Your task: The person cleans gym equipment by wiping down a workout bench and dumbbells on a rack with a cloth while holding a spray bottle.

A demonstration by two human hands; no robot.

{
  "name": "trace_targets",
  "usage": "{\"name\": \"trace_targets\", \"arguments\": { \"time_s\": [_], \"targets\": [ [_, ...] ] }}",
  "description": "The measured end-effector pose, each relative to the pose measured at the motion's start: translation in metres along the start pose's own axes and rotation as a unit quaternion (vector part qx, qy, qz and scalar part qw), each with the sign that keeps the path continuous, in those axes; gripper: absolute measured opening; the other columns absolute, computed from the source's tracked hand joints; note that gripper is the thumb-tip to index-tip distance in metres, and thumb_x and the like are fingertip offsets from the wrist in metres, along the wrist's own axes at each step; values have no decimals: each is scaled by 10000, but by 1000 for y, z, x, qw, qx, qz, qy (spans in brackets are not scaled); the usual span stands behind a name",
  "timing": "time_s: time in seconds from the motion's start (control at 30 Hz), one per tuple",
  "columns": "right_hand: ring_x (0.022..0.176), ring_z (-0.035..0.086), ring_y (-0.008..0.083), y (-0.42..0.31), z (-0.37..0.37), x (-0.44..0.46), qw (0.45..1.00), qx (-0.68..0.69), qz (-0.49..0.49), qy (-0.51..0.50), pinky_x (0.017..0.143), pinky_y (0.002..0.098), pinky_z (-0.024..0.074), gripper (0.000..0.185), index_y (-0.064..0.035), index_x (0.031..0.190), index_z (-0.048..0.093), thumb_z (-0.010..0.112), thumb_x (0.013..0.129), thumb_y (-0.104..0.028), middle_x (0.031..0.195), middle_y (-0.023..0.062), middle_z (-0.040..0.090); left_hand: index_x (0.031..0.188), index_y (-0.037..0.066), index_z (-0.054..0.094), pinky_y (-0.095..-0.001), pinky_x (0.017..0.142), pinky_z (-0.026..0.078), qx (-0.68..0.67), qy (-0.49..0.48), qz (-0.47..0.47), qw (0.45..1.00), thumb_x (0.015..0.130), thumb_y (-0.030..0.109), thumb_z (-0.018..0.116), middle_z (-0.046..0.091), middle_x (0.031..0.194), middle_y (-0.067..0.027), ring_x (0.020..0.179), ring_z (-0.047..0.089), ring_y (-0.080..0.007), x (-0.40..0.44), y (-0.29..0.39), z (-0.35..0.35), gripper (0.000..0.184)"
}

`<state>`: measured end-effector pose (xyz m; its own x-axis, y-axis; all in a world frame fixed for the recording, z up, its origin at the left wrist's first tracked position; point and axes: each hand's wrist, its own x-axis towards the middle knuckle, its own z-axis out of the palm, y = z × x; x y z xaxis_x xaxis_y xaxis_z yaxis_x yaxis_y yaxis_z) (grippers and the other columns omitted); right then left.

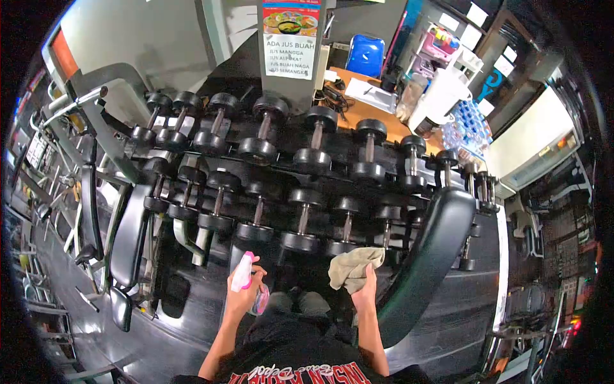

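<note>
My left hand [242, 293] is closed around a spray bottle [242, 272] with a white and pink trigger head; part of its clear body shows below the fingers. In my right hand [364, 296] is a crumpled beige cloth [354, 269], gripped at its right side with the rest hanging to the left. Both hands are held in front of my body, apart from each other. Just beyond them is a two-tier rack of black dumbbells with metal handles, such as a lower-row dumbbell [303, 221] and an upper-row dumbbell [316, 139]. Neither hand visibly touches a dumbbell.
A padded black bench [428, 262] rises close to my right hand. Gym machines with a black pad [131, 237] stand at left. Behind the rack are a wooden desk [366, 96], a blue chair [365, 56], packed water cups [467, 128] and a sign [289, 56] on a pillar.
</note>
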<state>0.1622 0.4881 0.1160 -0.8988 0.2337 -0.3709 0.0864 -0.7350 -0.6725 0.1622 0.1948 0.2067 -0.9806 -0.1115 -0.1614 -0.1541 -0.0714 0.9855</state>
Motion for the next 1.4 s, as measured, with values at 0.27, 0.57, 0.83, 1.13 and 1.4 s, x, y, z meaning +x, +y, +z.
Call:
{"name": "trace_targets", "arguments": {
  "time_s": [0.27,0.57,0.83,1.13,1.4],
  "targets": [
    [1015,605,226,-13,26,70,1000,4,0,-31,875,380,498,339,-40,1185,506,509,955,-288,1126,73,604,1055,-60,517,-264,521,479,17,17,76,997,861,13,532,615,832,-128,529,570,-120,49,-11,12,208],
    [1002,611,233,-13,59,97,1000,6,-8,-11,871,382,502,354,-23,1172,509,518,949,-299,1113,86,608,1098,-35,558,-217,512,469,26,17,38,999,744,-38,698,638,804,-47,558,588,-75,114,20,31,381],
    [1028,588,223,-8,103,136,998,-23,-37,39,878,382,483,372,-69,1176,525,530,935,-353,1146,55,585,1190,-23,508,-223,518,476,-66,-75,3,995,820,-22,623,618,827,-39,567,570,-71,190,23,17,388],
    [1056,569,217,-2,172,169,990,33,-105,92,896,377,465,397,-53,1205,506,536,934,-343,1155,67,570,1173,-37,513,-246,509,473,0,-204,1,979,870,0,569,611,833,-77,534,566,-99,280,53,6,311],
    [1130,537,255,-14,174,176,983,74,-159,58,957,421,432,426,-65,1260,473,453,962,-369,1229,90,546,1088,-13,559,-247,447,464,24,-230,17,973,877,67,602,606,770,-52,487,571,-97,364,71,40,230]
  ]
}}
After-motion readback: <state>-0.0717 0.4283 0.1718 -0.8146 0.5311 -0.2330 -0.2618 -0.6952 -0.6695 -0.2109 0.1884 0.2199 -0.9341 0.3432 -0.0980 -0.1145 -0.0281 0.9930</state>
